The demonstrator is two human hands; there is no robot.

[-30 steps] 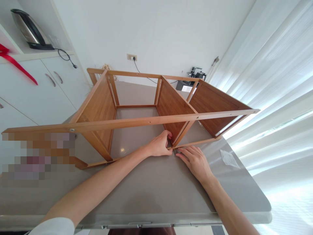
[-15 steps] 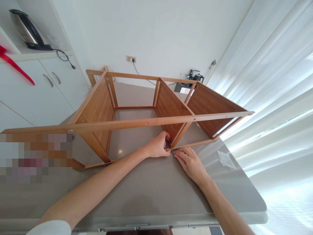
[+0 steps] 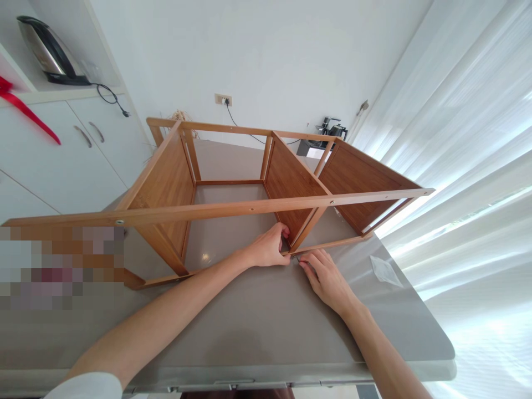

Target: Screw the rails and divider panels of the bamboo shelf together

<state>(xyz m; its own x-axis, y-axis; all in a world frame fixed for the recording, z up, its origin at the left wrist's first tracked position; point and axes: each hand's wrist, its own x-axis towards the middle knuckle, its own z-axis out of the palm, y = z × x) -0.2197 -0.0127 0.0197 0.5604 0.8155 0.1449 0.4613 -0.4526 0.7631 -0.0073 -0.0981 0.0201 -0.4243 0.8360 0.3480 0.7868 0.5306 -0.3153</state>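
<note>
A brown wooden shelf rack (image 3: 224,209) lies on its side on the grey table. At the foot of its middle shelf board (image 3: 291,172), my left hand (image 3: 270,247) is closed round the lower long rail, thumb and fingers on either side. Just to the right, my right hand (image 3: 323,272) pinches a small thin metal piece (image 3: 296,259), which looks like a hex key, against the outer side of that rail by the joint. My fingers cover most of it. A bolt head (image 3: 332,203) shows in the upper rail above.
A small clear plastic bag (image 3: 385,271) lies on the table (image 3: 249,332) at the right. White curtains (image 3: 477,183) hang beside that end. A kettle (image 3: 50,52) stands on the left cabinet, and a coffee maker (image 3: 328,130) is behind the rack. Part of the left side is blurred out.
My right hand has shifted slightly to the right and its fingers have turned a little with the thin metal piece. My left hand keeps its grip; the rack stays put.
</note>
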